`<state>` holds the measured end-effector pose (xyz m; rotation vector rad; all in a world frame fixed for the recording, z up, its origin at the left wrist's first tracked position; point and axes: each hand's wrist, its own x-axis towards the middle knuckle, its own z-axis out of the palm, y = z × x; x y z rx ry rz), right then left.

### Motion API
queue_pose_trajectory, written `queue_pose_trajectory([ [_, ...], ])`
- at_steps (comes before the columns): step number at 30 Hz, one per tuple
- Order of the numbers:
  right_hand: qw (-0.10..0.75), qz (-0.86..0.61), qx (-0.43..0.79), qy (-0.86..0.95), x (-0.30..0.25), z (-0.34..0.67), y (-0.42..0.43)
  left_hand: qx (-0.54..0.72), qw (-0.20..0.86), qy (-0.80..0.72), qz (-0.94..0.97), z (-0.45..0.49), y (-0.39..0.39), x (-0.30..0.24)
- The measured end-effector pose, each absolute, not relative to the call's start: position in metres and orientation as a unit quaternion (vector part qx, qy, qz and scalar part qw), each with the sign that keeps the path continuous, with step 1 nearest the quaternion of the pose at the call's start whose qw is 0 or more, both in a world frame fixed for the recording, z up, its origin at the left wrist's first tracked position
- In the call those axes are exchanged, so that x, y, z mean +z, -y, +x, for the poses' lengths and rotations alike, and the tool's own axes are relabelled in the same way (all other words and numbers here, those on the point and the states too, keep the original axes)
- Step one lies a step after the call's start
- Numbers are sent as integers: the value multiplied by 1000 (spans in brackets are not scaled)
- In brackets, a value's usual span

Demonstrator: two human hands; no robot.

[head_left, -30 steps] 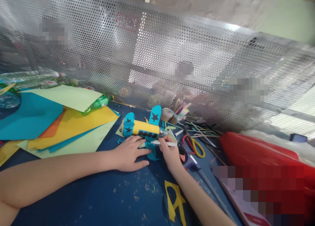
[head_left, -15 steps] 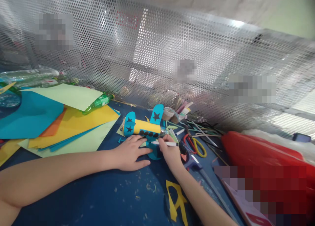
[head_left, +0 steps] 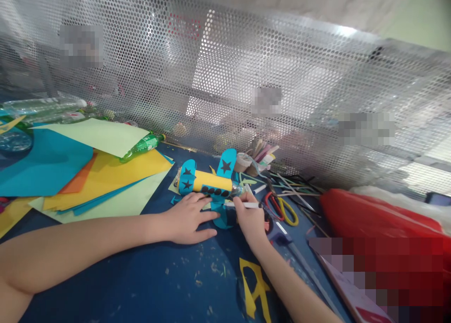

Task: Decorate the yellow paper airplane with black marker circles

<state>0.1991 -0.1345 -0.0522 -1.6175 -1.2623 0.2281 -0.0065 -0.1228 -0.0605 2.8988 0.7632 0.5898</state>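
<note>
A toy airplane (head_left: pixel 208 179) made from a plastic bottle wrapped in yellow paper lies on the blue table. Blue paper wings and tail pieces carry black stars, and dark ovals line its side. My right hand (head_left: pixel 251 222) grips a white marker (head_left: pixel 248 204) with a dark end, held level over the near blue wing (head_left: pixel 222 220). Flat beside the airplane, my left hand (head_left: pixel 190 221) has its fingers spread, the tips reaching the near wing. Those fingers cover part of the wing, and whether the marker tip touches it I cannot tell.
Coloured paper sheets (head_left: pixel 116 184) and a green bottle (head_left: pixel 143 146) lie left. Right are scissors (head_left: pixel 289 212), a blue glue gun (head_left: pixel 280 231) and a red plastic bag (head_left: pixel 355 215). A yellow paper scrap (head_left: pixel 249 304) lies in front. A perforated metal panel (head_left: pixel 148 69) stands behind.
My right hand and the marker have shifted slightly right along the near wing, uncovering a dark patch there. My left hand stays in place. The whole view has shifted a little.
</note>
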Motion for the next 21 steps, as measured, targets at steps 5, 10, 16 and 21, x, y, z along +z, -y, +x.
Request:
queue_pose_trajectory([
  [5,515,-665,100,531,-52,197,135,181,40,-255,949,-6,123,-59],
  [10,516,-652,91,549,-52,195,136,198,42,-253,946,-6,123,-62],
  [16,508,-638,134,563,-53,192,139,195,42,-253,947,-6,123,-61],
  [21,503,-637,139,567,-53,190,139,184,41,-255,948,-6,124,-59],
])
